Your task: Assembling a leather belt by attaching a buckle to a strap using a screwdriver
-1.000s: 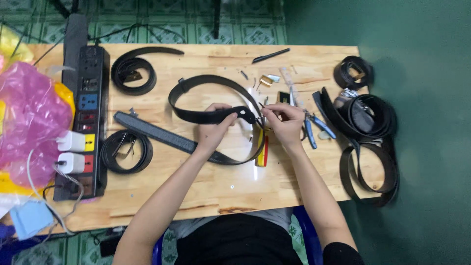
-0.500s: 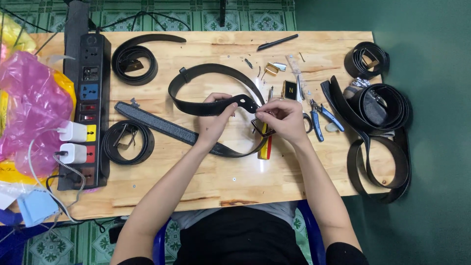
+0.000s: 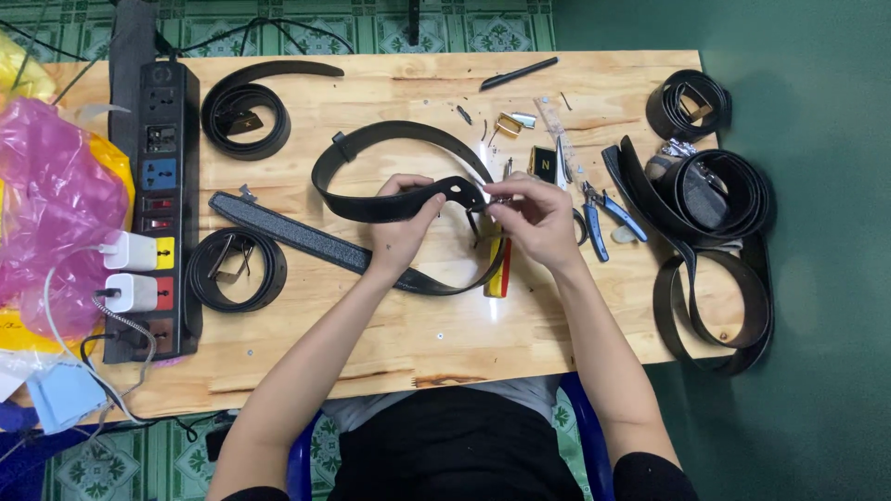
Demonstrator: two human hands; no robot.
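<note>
A black leather belt lies in a loop at the middle of the wooden table. My left hand grips the belt's end from below, thumb on top. My right hand pinches a small metal part at the belt's tip, fingers closed on it. A yellow and red tool lies under the loop, just beneath my right hand.
A black power strip with white chargers sits at the left beside a pink plastic bag. Coiled belts lie at the upper left, lower left and right. Blue pliers, buckles and screws are scattered near my right hand.
Both hands stay on the belt end. The fingers of my right hand have shifted slightly at the tip. The camera has moved a little.
</note>
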